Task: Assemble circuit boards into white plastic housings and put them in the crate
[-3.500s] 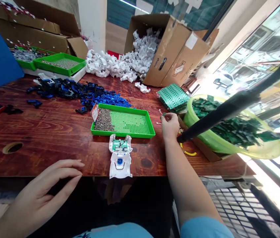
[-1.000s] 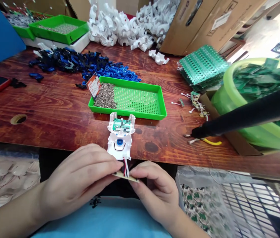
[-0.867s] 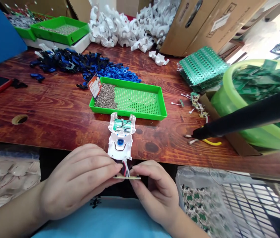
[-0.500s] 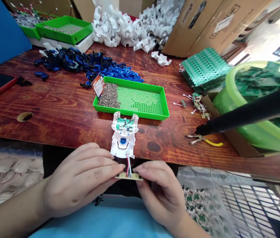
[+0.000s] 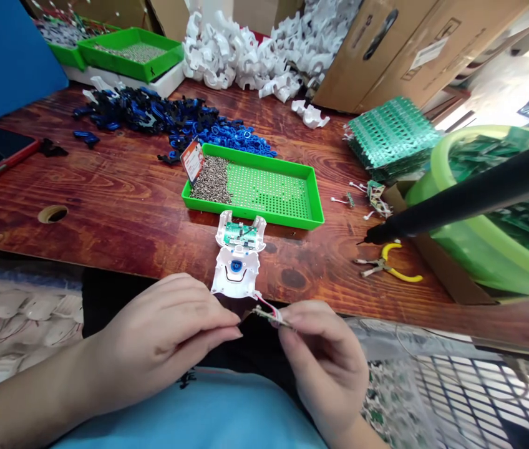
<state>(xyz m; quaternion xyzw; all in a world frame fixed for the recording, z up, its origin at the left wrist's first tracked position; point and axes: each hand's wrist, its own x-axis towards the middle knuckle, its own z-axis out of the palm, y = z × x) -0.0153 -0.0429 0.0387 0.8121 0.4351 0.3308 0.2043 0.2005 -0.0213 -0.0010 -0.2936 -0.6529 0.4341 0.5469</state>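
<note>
A small narrow circuit board (image 5: 269, 316) with red and white wires is pinched by my right hand (image 5: 325, 358), off the table's front edge. It sits tilted, and its wires run to the white plastic housing half (image 5: 235, 280) at the edge. Behind this half, a second white housing half (image 5: 241, 234) holds a green circuit board (image 5: 240, 235). My left hand (image 5: 171, 343) is closed, thumb and fingers pressed together just left of the small board. Whatever lies between its fingertips is too small to make out.
A green tray (image 5: 318, 193) with small screws stands behind the housing. Yellow-handled pliers (image 5: 388, 268) lie to the right, under a black rod (image 5: 470, 193), beside a green tub (image 5: 442, 168). Blue and black parts (image 5: 152, 118) and white shells (image 5: 231, 53) are heaped farther back.
My right hand has moved right with the small board, which has turned from level to tilted. My left fingers have come off the board's left end. The wires now bend to the right.
</note>
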